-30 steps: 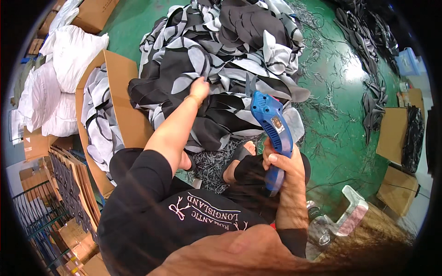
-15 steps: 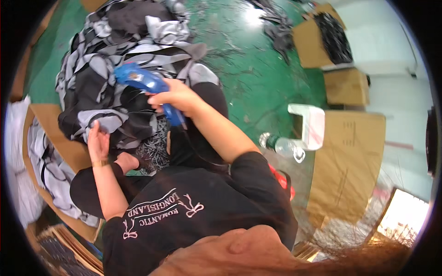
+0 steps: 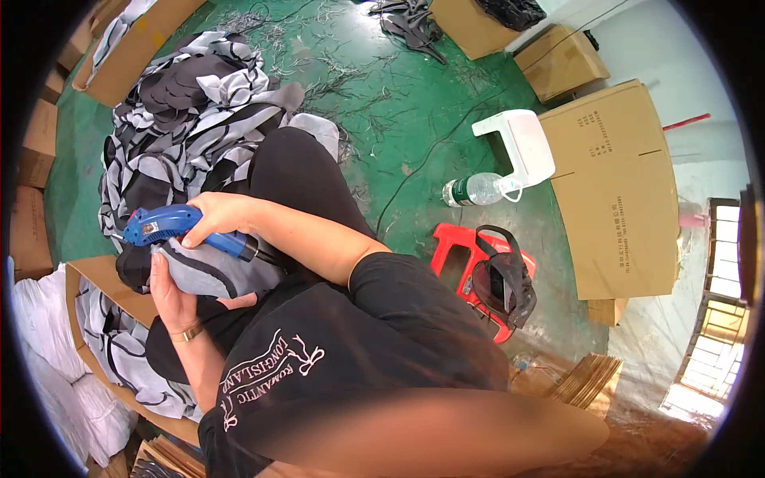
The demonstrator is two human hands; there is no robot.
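Electric scissors with a blue body lie slantwise in the right hand, above the person's lap on the left of the scene; the head points left and the handle slopes down to the right. The right hand wraps firmly round the handle. The left hand, with a gold-coloured band at its wrist, comes up from the near side and pinches the left end of a grey fabric piece with black edging, just below the scissors. Whether the blades touch the cloth I cannot tell.

Beyond the hands, a big heap of grey and black fabric pieces covers the far left of the green floor, with thin dark offcuts strewn to its right. Near on the left, an open cardboard box holds more such pieces, and white sacks stand beside it. On the right are a red plastic stool bearing a black mesh bag, a clear bottle touching a white plastic stool, and a large cardboard sheet.
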